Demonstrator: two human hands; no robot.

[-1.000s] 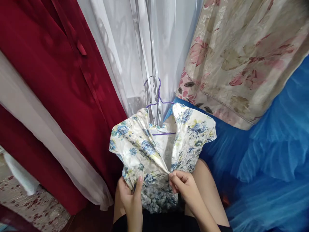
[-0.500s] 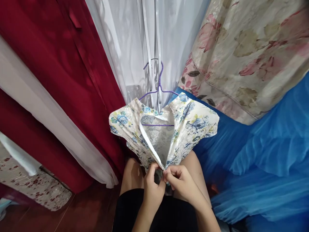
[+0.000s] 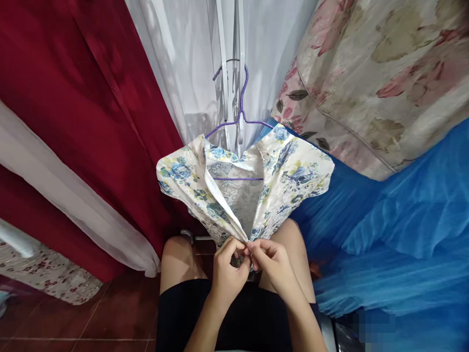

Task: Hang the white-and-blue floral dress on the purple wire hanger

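Note:
A white dress point(image 3: 289, 166) with blue flowers hangs on a purple wire hanger point(image 3: 245, 88), its V-shaped opening parted and the hanger's bar showing inside. At the bottom of that opening my left hand point(image 3: 230, 266) pinches the left edge of the cloth. Right beside it, fingertips nearly touching, my right hand point(image 3: 269, 259) pinches the same spot from the right. Both hands are closed. Whatever small part lies between the fingertips is hidden. The lower part of the garment drops behind my hands, between my knees.
Deep red cloth point(image 3: 110, 122) and a whitish sheer strip point(image 3: 73, 186) hang on the left. Behind the hanger are white fabric point(image 3: 183, 63) and white straps point(image 3: 242, 44). Floral fabric point(image 3: 351, 107) and blue pleated cloth point(image 3: 384, 234) fill the right. Below is a red-brown tiled floor point(image 3: 120, 313).
The hanger and dress appear slightly higher and nearer in view. Both hands keep their pinch at the bottom of the opening and have shifted up a little. My knees show more.

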